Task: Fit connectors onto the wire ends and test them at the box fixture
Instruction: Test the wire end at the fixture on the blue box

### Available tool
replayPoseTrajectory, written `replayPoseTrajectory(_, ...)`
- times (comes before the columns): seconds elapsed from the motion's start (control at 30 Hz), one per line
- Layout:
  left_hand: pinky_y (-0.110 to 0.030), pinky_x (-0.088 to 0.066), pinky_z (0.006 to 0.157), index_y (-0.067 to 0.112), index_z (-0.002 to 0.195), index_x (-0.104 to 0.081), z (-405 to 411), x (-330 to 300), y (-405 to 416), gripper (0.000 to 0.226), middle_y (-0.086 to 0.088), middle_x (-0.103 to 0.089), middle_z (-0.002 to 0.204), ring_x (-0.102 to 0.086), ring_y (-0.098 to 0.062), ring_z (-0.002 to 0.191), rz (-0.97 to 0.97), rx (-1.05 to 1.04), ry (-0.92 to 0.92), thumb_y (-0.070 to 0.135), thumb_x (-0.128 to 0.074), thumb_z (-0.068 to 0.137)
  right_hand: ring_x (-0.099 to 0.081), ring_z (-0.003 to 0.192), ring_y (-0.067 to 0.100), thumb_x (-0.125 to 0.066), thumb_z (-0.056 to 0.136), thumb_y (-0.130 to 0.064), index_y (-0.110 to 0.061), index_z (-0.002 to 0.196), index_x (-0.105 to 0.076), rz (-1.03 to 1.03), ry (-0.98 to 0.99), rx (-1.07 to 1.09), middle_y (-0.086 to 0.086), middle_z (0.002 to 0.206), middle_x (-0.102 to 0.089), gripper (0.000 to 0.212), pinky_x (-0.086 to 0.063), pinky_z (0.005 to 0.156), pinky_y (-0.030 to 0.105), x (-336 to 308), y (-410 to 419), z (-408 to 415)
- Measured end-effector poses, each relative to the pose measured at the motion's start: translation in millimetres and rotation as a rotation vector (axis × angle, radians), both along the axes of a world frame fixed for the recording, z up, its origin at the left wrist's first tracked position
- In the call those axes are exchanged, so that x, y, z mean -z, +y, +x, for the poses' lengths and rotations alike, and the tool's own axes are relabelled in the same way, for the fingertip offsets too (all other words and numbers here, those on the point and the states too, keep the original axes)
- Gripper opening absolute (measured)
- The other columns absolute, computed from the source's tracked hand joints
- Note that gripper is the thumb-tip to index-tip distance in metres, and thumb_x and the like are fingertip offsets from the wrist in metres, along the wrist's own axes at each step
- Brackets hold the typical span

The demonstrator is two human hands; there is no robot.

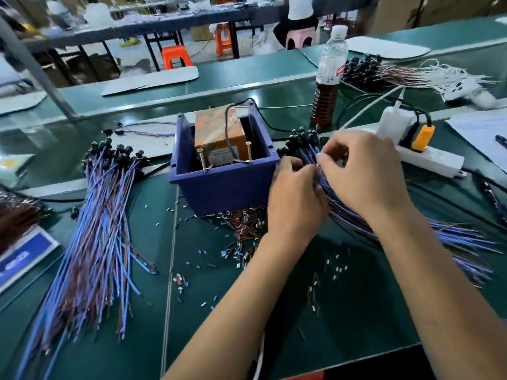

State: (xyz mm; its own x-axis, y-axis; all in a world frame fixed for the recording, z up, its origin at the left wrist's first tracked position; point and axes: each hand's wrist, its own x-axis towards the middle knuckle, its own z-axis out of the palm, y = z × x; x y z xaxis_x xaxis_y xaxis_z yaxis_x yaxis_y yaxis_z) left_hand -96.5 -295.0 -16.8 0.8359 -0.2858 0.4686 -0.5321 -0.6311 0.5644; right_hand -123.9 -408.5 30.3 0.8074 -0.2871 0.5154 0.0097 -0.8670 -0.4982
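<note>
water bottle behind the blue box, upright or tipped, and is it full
Upright. The water bottle stands on the bench with its white cap on top; brown liquid fills only its lower part.

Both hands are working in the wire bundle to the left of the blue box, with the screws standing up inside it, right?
Not quite: the head view shows both hands, left hand and right hand, in the wire bundle right of the blue box. The screws do stand inside it.

The bench [356, 319] wears a matt green mat. The box fixture [219, 187] is smooth blue plastic with two brass-coloured metal screws [249, 152]. The bottle [330, 69] is clear, glossy plastic.
</note>
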Motion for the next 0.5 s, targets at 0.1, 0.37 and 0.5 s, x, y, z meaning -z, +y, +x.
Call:
replayPoseTrajectory(0.1,-0.03,-0.049,0.068,0.003,0.095,-0.076,-13,-7,35,0.022,-0.007,-0.068,0.099,-0.062,-0.021,0.085,-0.1,0.098,-0.003,0.001,-0.075,0.073,-0.066,0.075,0.018,-0.071,0.091,-0.026,-0.02,0.086,-0.075,0.017,-0.103,-0.175,-0.004,0.08,-0.073,0.009,-0.057,0.074,0.04,1,38,2)
replayPoseTrajectory(0.37,-0.029,-0.038,0.046,0.005,0.059,-0.064,-15,-3,169,0.013,0.001,-0.054,0.05,-0.04,-0.003,0.054,-0.147,-0.101,0.211,0.01,-0.067,0.071,-0.065,0.084,0.021,-0.068,0.097,-0.023,-0.014,0.093,-0.07,0.038,0.042,-0.618,-0.002,0.089,-0.071,0.01,-0.052,0.08,0.038,15,143,13)
replayPoseTrajectory(0.5,-0.02,-0.042,0.06,0.014,0.074,-0.078,5,4,219,0.009,0.009,-0.066,0.064,-0.058,-0.008,0.066,-0.061,-0.407,0.185,0.013,-0.073,0.081,-0.068,0.092,0.029,-0.068,0.097,-0.029,-0.02,0.114,-0.065,-0.127,0.282,-0.775,0.004,0.1,-0.072,0.019,-0.056,0.082,0.045,20,171,21)
